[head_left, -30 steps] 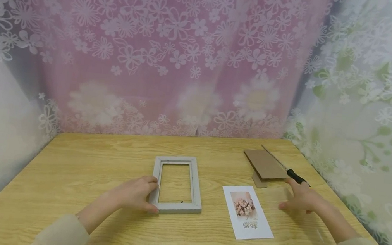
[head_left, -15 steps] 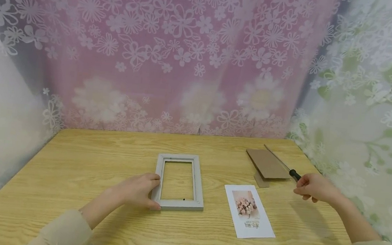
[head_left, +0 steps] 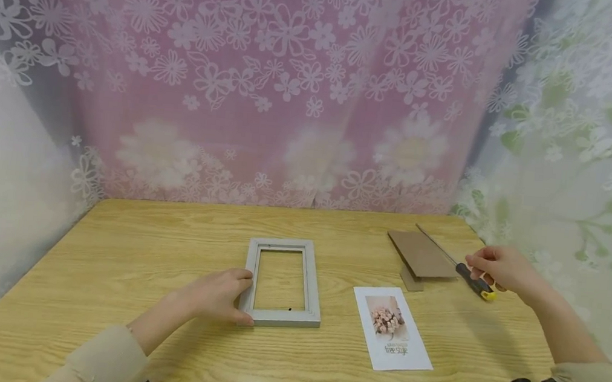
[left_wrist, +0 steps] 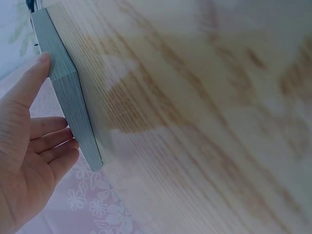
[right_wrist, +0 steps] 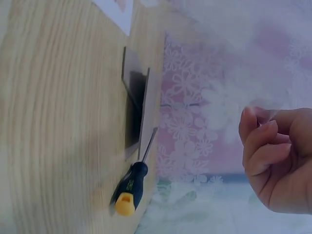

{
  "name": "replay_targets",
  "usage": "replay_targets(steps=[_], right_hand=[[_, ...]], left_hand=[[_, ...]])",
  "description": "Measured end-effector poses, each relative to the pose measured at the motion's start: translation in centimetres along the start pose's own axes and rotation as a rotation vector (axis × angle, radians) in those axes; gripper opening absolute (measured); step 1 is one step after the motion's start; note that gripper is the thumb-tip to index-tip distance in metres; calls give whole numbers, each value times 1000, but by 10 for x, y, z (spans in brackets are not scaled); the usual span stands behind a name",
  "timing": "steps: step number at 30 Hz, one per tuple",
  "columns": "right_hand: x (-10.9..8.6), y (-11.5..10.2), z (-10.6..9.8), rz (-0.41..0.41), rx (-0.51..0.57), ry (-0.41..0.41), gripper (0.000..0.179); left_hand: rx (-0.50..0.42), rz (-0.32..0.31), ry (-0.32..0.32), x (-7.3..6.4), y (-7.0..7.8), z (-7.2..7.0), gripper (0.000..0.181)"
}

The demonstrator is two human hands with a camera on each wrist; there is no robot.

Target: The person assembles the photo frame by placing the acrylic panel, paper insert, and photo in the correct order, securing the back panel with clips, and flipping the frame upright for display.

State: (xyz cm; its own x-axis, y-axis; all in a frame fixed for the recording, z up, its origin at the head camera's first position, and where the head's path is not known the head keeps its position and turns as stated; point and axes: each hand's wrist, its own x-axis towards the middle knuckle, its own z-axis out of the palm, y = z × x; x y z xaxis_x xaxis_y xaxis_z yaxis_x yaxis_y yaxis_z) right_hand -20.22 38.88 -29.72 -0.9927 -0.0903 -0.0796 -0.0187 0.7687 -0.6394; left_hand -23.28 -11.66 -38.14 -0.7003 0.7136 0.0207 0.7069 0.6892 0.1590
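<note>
The grey picture frame (head_left: 280, 317) lies flat on the table with a small dark spot inside its near edge. My left hand (head_left: 220, 296) holds the frame at its near left corner, thumb on the front side and fingers along the left side. My right hand (head_left: 508, 269) is raised at the far right, above the screwdriver (head_left: 475, 283). Its thumb and fingertips pinch a thin clear sheet (right_wrist: 274, 113), barely visible; most of its outline is lost against the curtain. A white printed card (head_left: 393, 329) with a flower picture lies right of the frame.
Behind the card lies a brown backing board (head_left: 425, 256) with a stand flap (head_left: 411, 280) under it. The screwdriver's shaft leans across the board's right side. Floral curtains (head_left: 314, 94) border the wooden table (head_left: 172, 222).
My right hand has lifted from the tabletop beside the card and moved up and right, pinching the clear sheet. My left hand has stayed on the frame.
</note>
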Motion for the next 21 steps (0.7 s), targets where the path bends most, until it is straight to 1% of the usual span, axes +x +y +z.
replay_targets(steps=[3,7,9,12,15,17,21], right_hand=[[6,-8,2,12,60,-10,37],[15,-21,9,30,181,-46,36],[19,-27,14,24,253,-70,36],[27,-36,22,7,336,-85,34],[35,-44,32,-11,386,-91,33],[40,-50,38,-9,418,-87,32],[50,-62,53,19,530,-119,26]], left_hand=[[1,-4,-2,0,0,-1,79],[-2,-5,-6,-1,0,0,78],[1,-4,-6,-1,0,1,77],[1,-7,-7,0,-1,2,77],[-3,-20,-12,0,-1,2,77],[-6,-29,-18,0,-1,1,78],[-15,-27,-18,1,-1,-1,79]])
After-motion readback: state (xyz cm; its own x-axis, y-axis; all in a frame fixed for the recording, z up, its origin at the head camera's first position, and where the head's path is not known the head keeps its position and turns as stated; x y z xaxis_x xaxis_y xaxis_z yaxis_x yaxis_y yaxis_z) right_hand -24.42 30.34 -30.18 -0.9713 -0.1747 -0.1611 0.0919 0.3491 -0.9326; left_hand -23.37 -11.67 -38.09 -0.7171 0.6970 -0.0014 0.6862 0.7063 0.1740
